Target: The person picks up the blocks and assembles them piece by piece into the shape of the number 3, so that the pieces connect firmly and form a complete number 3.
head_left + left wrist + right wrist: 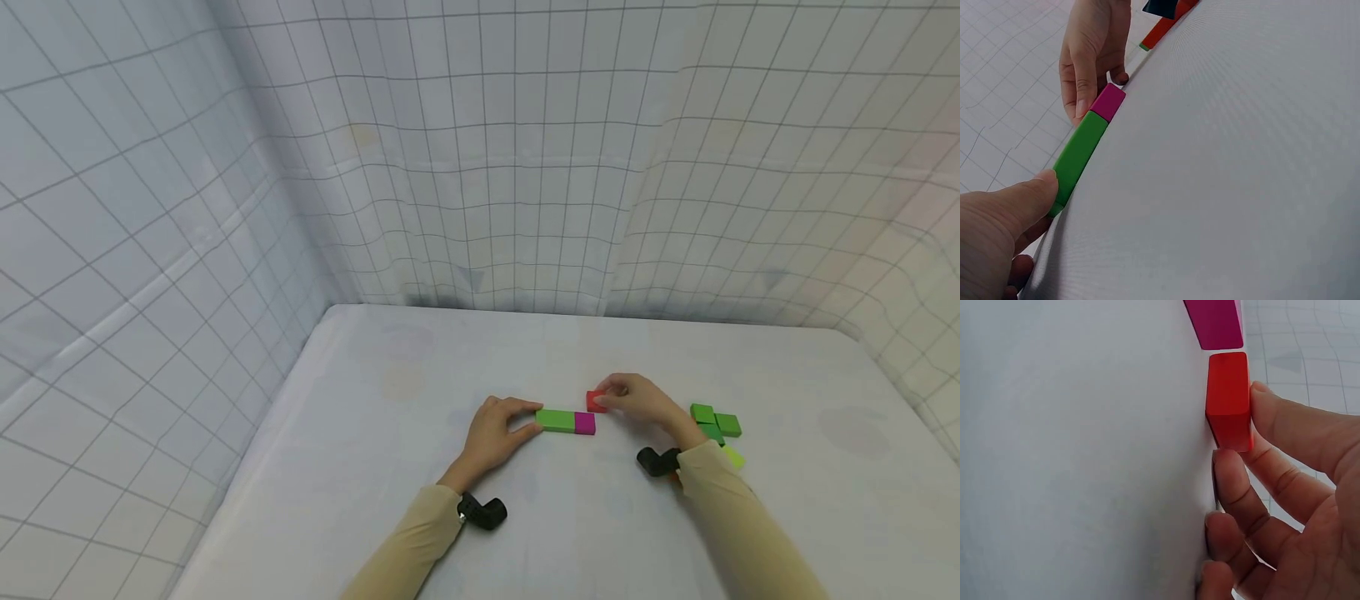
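A long green block [556, 421] lies on the white table with a magenta block [585, 423] end to end at its right. My left hand [492, 435] pinches the green block's left end, thumb on the near side and index finger on the far side. Just beyond the magenta block, slightly to its right, is a red block [1229, 384]. The thumb and fingers of my right hand [636, 397] grip this red block at its right end. In the right wrist view, a narrow gap separates the red block from the magenta block [1222, 325].
Several green blocks [726, 425] lie grouped right of my right wrist, with a yellow-green block [733, 456] nearer me. An orange block [1163, 31] there is mostly hidden by my right forearm in the head view. White gridded curtains [480, 167] hang behind the table.
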### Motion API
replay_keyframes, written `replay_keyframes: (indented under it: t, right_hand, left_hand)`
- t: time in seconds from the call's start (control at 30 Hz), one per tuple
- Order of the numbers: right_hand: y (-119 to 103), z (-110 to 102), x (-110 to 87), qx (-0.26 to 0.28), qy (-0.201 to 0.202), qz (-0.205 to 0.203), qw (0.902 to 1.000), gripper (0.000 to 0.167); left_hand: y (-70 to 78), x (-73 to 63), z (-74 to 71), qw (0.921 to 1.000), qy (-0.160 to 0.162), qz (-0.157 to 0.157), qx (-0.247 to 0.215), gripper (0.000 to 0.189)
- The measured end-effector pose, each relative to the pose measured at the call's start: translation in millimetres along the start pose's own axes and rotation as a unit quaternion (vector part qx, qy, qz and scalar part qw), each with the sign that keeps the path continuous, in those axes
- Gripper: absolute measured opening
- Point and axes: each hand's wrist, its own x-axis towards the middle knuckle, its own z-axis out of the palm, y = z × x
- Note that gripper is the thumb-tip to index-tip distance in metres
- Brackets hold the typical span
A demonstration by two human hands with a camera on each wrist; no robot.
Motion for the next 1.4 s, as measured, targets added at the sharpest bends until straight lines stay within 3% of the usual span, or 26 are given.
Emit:
replay_keyframes:
  t: [0.83, 1.4]
  right_hand:
    - [0.0, 7.5, -5.5, 0.019, 0.005, -0.007, 0.9998, 0.023]
    - [1.7, 9.8, -9.3, 0.031, 0.020, -0.017, 0.9992, 0.023]
  left_hand:
    - [3.9, -0.1, -2.9, 1.0000, -0.003, 0.000, 0.002, 0.032]
    - [3.7, -0.6, -2.2, 0.9997, 0.014, 0.018, 0.001, 0.031]
